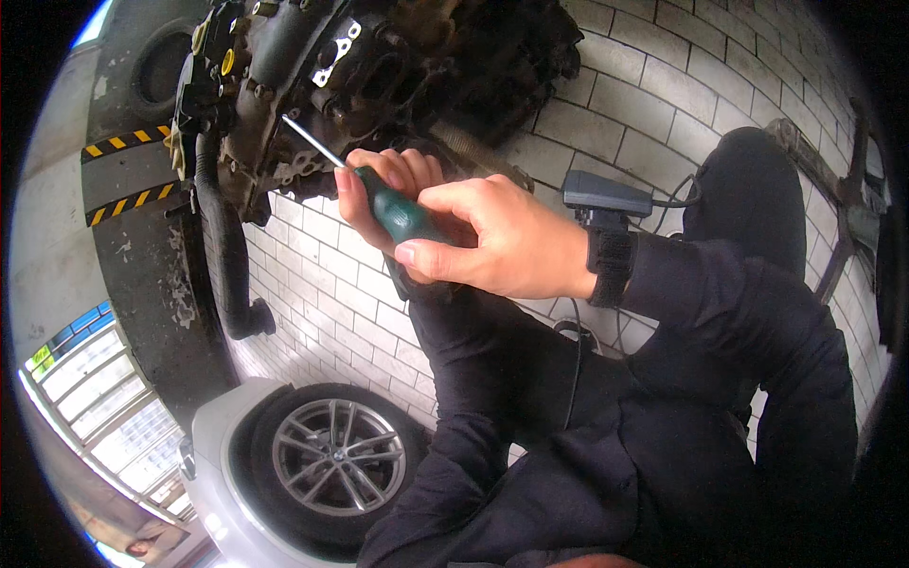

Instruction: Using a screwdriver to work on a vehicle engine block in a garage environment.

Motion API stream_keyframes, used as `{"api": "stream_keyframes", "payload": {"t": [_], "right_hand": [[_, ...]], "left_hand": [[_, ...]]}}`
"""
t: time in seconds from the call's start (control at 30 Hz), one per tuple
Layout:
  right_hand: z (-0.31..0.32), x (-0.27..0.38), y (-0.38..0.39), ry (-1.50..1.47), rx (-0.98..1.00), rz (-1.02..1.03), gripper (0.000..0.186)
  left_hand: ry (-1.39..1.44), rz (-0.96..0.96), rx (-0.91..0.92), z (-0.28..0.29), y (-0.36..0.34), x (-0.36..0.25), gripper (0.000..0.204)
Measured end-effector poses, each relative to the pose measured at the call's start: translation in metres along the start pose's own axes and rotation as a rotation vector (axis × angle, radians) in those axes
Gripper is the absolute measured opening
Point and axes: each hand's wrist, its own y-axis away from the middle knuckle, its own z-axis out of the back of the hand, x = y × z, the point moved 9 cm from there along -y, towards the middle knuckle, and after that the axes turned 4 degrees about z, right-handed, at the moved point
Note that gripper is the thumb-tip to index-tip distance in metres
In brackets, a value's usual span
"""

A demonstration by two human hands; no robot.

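Observation:
A screwdriver with a dark green handle (398,210) and a thin bright shaft slants up and left in front of me. Its tip meets or overlaps the dark, grimy engine (331,104); whether it touches a fastener I cannot make out. My left hand (358,194) is closed around the front of the handle, thumb beside the shaft. Around the rear of that handle, my right hand (492,237) has its fingers and thumb wrapped. Part of the left palm is hidden behind the right hand.
A ribbed black hose (220,237) hangs at the engine's left. White brick-patterned tiles (653,66) lie beyond it. A car wheel (339,456) is at lower left. My right wrist carries a strapped dark device (606,192) with a cable. A metal frame (843,199) stands far right.

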Motion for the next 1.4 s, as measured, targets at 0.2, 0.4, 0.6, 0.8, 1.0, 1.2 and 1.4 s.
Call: {"api": "stream_keyframes", "payload": {"t": [0.2, 0.4, 0.6, 0.8, 1.0, 1.2, 1.4], "right_hand": [[-0.002, 0.002, 0.004, 0.024, 0.006, 0.016, 0.047], [-0.003, 0.0, 0.004, 0.04, -0.004, 0.042, 0.046], [-0.005, 0.001, 0.005, 0.003, -0.008, 0.012, 0.045], [-0.005, 0.0, 0.006, 0.018, -0.021, 0.006, 0.045], [-0.004, 0.002, 0.004, 0.025, -0.056, 0.006, 0.046], [0.007, 0.007, 0.008, 0.113, -0.141, 0.024, 0.046], [-0.034, -0.008, 0.013, -0.498, 0.146, -0.207, 0.042]], "left_hand": [[0.06, 0.018, 0.019, 0.004, 0.005, 0.005, 0.052], [0.016, 0.013, 0.001, 0.008, 0.005, 0.004, 0.051], [-0.011, 0.003, 0.005, 0.005, 0.003, 0.004, 0.045], [0.059, 0.019, -0.003, 0.001, 0.004, 0.008, 0.046], [0.061, 0.025, -0.043, 0.005, 0.002, 0.004, 0.048], [0.068, 0.036, 0.003, 0.007, 0.0, 0.002, 0.05], [0.302, 0.097, 0.228, -0.005, 0.003, 0.008, 0.056]]}}
